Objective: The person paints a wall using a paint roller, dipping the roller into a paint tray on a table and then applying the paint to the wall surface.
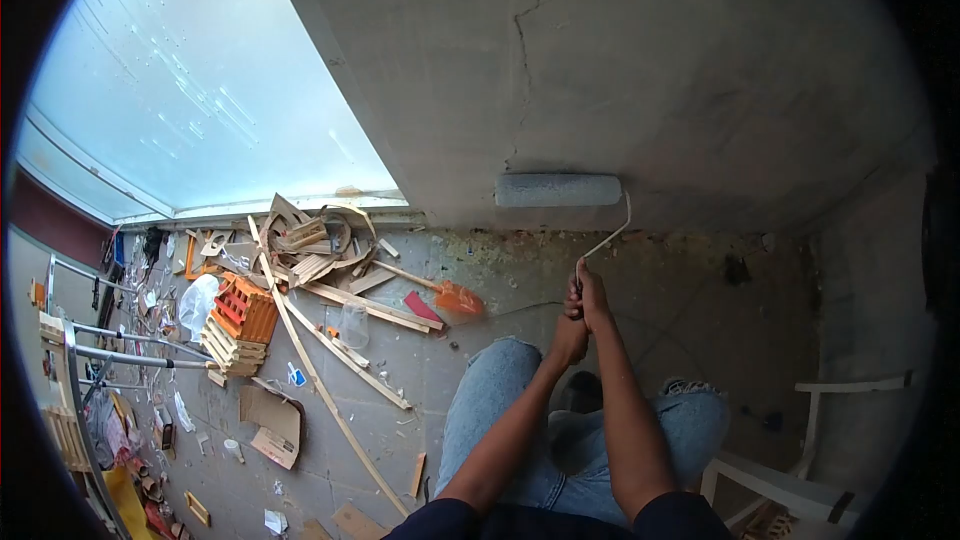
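Both hands grip the handle of a paint roller point(558, 190). Its pale, wide sleeve lies level against the grey wall point(640, 70), low down and just above the floor. A bent wire frame point(614, 234) runs from the sleeve's right end down to the handle. My right hand point(592, 292) is wrapped round the upper part of the handle. Just below it, my left hand point(568, 342) is closed round the lower end. The handle itself is mostly hidden by my fingers. A dark crack point(522, 50) runs down the wall above the roller.
On the left lie wooden strips point(310, 365), an orange crate point(243, 308), a cardboard piece point(275, 428) and an orange shovel point(458, 300). A metal ladder point(75, 380) stands at far left, below a large window point(200, 90). A white chair-like frame point(775, 485) is at lower right.
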Demonstrator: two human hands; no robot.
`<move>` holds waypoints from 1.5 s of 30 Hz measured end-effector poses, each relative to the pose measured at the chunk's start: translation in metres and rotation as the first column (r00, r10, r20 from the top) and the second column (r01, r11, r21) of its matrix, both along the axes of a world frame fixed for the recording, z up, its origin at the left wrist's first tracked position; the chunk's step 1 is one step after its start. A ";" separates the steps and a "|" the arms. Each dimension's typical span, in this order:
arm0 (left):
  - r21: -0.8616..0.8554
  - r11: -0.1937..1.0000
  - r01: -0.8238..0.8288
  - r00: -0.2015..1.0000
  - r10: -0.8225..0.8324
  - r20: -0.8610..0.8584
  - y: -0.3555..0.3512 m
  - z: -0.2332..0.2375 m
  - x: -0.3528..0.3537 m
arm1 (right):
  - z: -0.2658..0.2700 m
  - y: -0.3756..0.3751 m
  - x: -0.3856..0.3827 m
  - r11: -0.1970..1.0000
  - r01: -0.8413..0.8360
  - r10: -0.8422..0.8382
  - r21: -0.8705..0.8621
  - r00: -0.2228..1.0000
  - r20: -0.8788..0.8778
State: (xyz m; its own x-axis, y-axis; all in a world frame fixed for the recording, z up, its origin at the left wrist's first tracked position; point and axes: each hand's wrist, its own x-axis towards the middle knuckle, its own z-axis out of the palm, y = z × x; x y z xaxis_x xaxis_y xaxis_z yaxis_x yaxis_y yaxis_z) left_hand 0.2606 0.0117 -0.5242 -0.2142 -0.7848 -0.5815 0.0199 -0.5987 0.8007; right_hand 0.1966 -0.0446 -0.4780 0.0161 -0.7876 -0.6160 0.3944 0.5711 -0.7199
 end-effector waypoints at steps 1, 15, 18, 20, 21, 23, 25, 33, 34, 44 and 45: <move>-0.004 1.000 -0.028 0.999 0.028 0.026 0.001 0.011 0.004 | 0.002 0.002 0.002 1.000 -0.004 0.004 -0.009 1.000 0.013; 0.010 0.983 -0.182 0.910 0.172 -0.378 -0.009 -0.008 -0.013 | -0.001 -0.002 0.004 0.994 0.099 -0.083 0.043 0.955 -0.285; 0.130 0.983 -0.127 0.930 0.164 -0.328 0.001 -0.029 -0.006 | -0.011 -0.001 0.011 0.988 0.101 -0.062 0.121 0.954 -0.292; 0.171 0.985 0.010 0.981 0.023 -0.191 -0.002 0.014 0.014 | 0.005 -0.003 0.013 0.990 0.095 -0.063 0.104 0.961 -0.271; 0.170 0.985 0.009 0.990 0.015 -0.138 -0.005 0.038 0.019 | 0.020 -0.003 0.018 0.993 0.087 -0.063 0.082 0.962 -0.264; 0.138 0.990 -0.026 0.993 0.041 -0.109 -0.006 0.050 0.017 | 0.044 -0.004 0.021 0.996 0.075 -0.062 0.046 0.971 -0.232; 0.070 0.993 -0.100 0.982 0.110 -0.156 -0.009 0.049 0.014 | 0.057 -0.007 0.021 0.998 0.063 -0.060 0.012 0.983 -0.174; 0.184 0.978 -0.103 0.977 0.134 -0.165 0.004 -0.008 0.011 | -0.011 0.000 0.016 0.989 0.072 -0.049 0.129 0.983 -0.177; 0.190 0.977 -0.096 0.983 0.123 -0.135 0.005 -0.006 0.015 | -0.013 0.001 0.018 0.987 0.080 -0.062 0.143 0.990 -0.128; 0.147 0.976 -0.158 0.973 0.179 -0.143 -0.009 0.010 0.018 | 0.013 -0.011 0.029 0.997 0.053 -0.043 0.054 0.984 -0.173; 0.186 0.969 -0.161 0.969 0.191 -0.159 -0.003 0.008 0.017 | 0.007 -0.008 0.027 0.993 0.041 -0.023 0.108 0.987 -0.157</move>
